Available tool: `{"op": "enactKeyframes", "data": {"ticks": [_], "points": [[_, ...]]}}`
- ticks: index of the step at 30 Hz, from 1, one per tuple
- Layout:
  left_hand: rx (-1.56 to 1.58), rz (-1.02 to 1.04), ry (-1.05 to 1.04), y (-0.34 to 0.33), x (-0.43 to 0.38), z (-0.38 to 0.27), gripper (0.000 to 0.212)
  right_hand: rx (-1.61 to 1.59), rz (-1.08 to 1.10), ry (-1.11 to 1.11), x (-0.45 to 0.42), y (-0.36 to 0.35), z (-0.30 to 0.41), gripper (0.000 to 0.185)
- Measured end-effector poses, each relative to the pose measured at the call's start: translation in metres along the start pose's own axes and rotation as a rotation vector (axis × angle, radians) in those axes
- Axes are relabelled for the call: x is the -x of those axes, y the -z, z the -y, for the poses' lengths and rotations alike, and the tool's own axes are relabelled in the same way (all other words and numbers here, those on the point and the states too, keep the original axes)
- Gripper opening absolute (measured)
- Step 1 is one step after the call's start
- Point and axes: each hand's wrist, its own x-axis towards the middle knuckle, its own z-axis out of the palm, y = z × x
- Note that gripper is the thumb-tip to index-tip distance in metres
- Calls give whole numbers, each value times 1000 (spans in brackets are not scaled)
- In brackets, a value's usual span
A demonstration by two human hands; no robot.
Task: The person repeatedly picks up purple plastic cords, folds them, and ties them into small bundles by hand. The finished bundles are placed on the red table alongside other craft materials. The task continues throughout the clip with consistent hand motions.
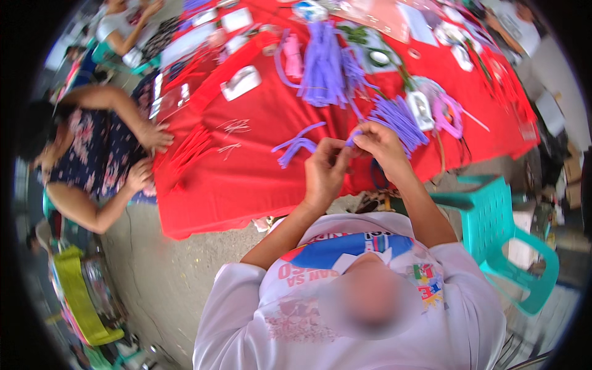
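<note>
Between the fingertips of both hands is a short purple chenille stem (354, 138), apparently bent. My left hand (325, 169) pinches it from the left, and my right hand (383, 147) grips it from the right. Just left of my left hand, a few loose purple chenille stems (296, 147) lie on the red tablecloth (259, 185). Beyond my right hand is a dense pile of cut purple stems (398, 121). A large tied bundle of long purple stems (322, 67) lies farther up the table. Fingers partly hide the held piece.
Pink-handled scissors (449, 115) rest right of the pile, near a white packet (420, 110). Red stems (192, 150) lie at left, before a seated person (99, 138). A roll of green tape (379, 58) sits farther back. A teal plastic chair (492, 222) stands at my right.
</note>
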Motion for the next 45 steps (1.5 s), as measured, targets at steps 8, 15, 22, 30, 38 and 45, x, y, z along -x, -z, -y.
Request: {"op": "enactKeyframes", "data": {"ticks": [8,15,22,30,38,45], "points": [[194,-89,96,48,5,-3,11,168,238,71,-20,-42,2,6],[154,-155,116,75,12,-12,9,292,305,-19,-27,-70,11,9],[26,-151,54,92,17,-5,8,375,336,74,-34,-73,3,7],[61,-85,-70,90,19,-5,8,427,376,-32,-33,-73,0,5],[1,-216,35,96,19,-18,9,281,246,59,-30,-87,-5,4],[-38,-227,-12,102,16,-7,12,60,474,-173,-36,-83,1,3]]}}
